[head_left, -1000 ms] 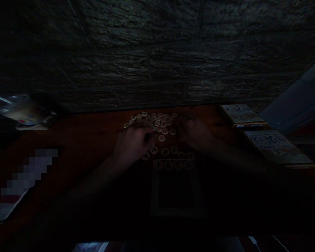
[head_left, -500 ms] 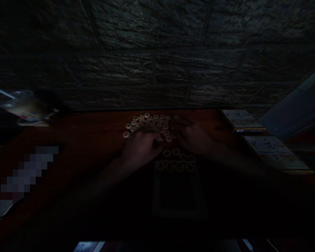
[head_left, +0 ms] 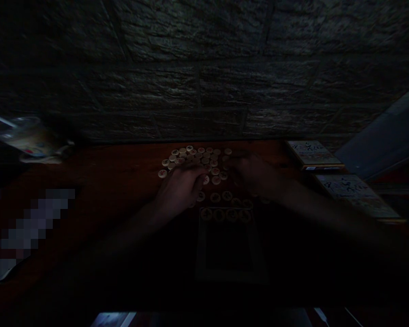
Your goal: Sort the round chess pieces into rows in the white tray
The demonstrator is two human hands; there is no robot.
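Round wooden Chinese chess pieces (head_left: 198,156) lie in a loose pile on the brown wooden table, some showing red or dark characters. My left hand (head_left: 180,184) rests at the pile's near left edge, fingers curled down and thumb close to the index finger; what lies under them is hidden. On the pile's right side, my right hand (head_left: 254,172) is bent over, its fingertips by the pieces, too dark and smeared to read. Nearer to me is a shallow box or tray (head_left: 202,254) with a row of pieces (head_left: 218,215) along its far end. Several more pieces (head_left: 215,197) lie just beyond it.
A stone-block wall (head_left: 197,86) rises behind the table (head_left: 122,165). Two flat printed boxes (head_left: 314,153) (head_left: 357,195) lie at the right. At the left stand a clear plastic cup (head_left: 30,138) with a straw and a blurred-out flat object (head_left: 30,227). The scene is very dark.
My left hand has shifted slightly left and its fingers have drawn together, uncovering a piece beside the box. My right hand has moved slightly right, its fingers more bent.
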